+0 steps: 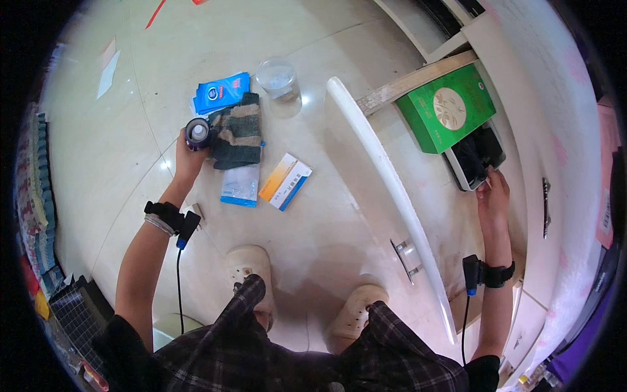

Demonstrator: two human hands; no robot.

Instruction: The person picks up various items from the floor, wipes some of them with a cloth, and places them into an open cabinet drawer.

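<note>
On the left, my left hand [185, 159] is closed around a dark bottle [198, 133] that shows a white nozzle-like tip in its top. Its side touches or nearly touches a folded striped knit cloth [235, 131], green, black and tan. On the right, my right hand [494, 193] reaches into an open drawer, fingers at the near edge of a white-rimmed container [459, 172]. Black material [477, 149] lies inside it. Just beyond stands a green carton [448, 109] with a pale round emblem. Part of my right fingertips' contact is hidden.
A white drawer front [387, 181] with a metal handle [405, 262] divides the floor from the drawer. On the tiles lie blue packets [223, 92], a clear plastic tub [277, 78], a clear-and-blue pouch [240, 186], an orange-white medicine box [285, 182] and a plug adapter [193, 213].
</note>
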